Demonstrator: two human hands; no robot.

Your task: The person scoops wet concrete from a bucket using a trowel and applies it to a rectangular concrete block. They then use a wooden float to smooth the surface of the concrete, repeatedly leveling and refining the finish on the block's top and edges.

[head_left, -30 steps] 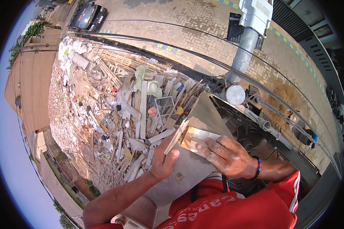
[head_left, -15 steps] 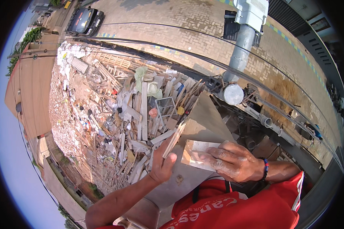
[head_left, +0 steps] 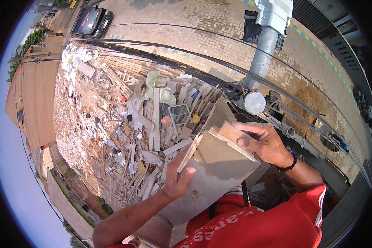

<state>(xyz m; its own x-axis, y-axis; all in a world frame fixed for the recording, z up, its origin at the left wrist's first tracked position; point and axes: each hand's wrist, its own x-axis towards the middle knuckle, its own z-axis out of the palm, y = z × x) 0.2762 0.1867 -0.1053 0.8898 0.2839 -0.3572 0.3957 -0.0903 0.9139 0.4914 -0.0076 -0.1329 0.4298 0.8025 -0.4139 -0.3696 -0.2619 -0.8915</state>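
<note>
My left hand (head_left: 178,180) is closed on a narrow, pale wooden strip (head_left: 188,153), held slanting along the left side of a grey concrete ledge (head_left: 206,182). To its right, my right hand (head_left: 266,144) grips a short tan board with pale, rough edges (head_left: 229,134), thumb on its face and fingers curled over the far side. The board lies crosswise near the upper end of the strip, above a darker patch on the concrete. Whether the two wooden pieces touch, I cannot tell. My red shirt shows below the ledge.
Far below, a debris heap of planks and plastic (head_left: 132,120) spreads left of the ledge. A metal pole (head_left: 258,62), overhead cables (head_left: 202,56) and white pipes (head_left: 301,142) run close by on the right. Beyond are a paved street (head_left: 173,27), a parked car (head_left: 91,22) and a brown roof (head_left: 33,95).
My right hand has moved up and rotated, tipping the board over from lying flat to a raised, slanted position with the thumb now visible on it. My left hand has barely moved.
</note>
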